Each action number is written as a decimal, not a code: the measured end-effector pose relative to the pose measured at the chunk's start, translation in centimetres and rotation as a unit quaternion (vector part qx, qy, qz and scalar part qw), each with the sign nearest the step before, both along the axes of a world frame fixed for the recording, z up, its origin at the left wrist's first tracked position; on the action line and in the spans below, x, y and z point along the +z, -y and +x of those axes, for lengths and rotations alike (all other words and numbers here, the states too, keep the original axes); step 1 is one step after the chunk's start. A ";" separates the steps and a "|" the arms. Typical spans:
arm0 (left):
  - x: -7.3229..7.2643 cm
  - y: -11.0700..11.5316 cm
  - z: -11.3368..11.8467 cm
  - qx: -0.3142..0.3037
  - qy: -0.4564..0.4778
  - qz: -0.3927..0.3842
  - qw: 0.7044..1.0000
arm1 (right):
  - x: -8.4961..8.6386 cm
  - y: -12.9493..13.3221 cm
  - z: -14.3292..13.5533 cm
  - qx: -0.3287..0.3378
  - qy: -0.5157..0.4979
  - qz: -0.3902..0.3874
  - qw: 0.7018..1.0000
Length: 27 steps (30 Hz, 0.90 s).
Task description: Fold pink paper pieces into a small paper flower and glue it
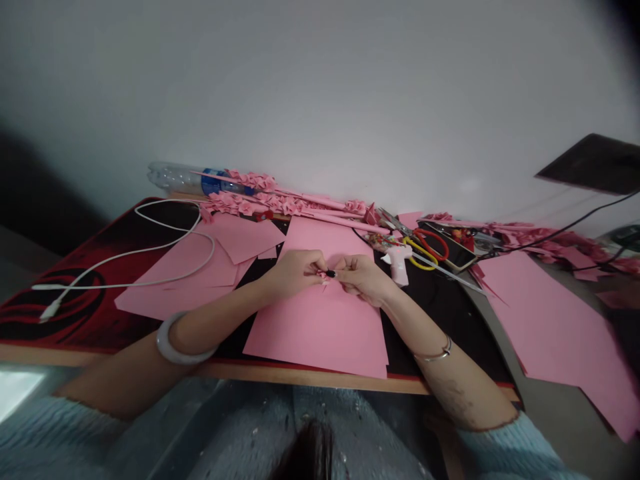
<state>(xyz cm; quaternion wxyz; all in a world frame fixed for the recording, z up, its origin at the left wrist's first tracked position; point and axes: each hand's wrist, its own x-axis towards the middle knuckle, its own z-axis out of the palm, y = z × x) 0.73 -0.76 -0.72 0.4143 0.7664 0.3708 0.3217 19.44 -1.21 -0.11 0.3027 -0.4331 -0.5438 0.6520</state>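
My left hand (296, 272) pinches a small folded piece of pink paper (324, 280), thumb and fingertips pressed together. Close against it, my right hand (366, 277) has its fingertips closed in a pinch, too. Between the two sets of fingertips shows a small black thing (331, 273), too small to name. Under both hands lies a stack of pink paper sheets (315, 333). A pale pink glue gun (399, 264) lies just right of my right hand.
Paper flowers on stems (285, 203) and a plastic bottle (173, 179) lie along the wall. Red-and-yellow-handled scissors (425, 253) sit back right. A white cable (125, 285) crosses pink sheets (175, 297) at left. More pink paper (555, 320) lies at right.
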 end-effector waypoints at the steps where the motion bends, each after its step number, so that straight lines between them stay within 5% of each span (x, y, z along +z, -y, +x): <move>1: 0.0 0.0 0.0 0.001 0.000 0.001 1.000 | 0.0 0.0 0.0 -0.005 -0.001 0.001 1.000; 12: 0.2 0.0 -0.1 -0.001 -0.012 0.032 0.999 | 0.4 0.1 -0.1 -0.001 0.028 -0.020 0.999; 18: -0.4 0.0 0.1 -0.016 0.053 -0.044 0.998 | 0.7 0.0 0.2 0.032 -0.033 -0.068 0.997; 27: -0.2 -0.3 0.2 0.002 0.104 -0.119 0.987 | 0.8 0.1 -0.2 -0.006 -0.099 -0.054 0.994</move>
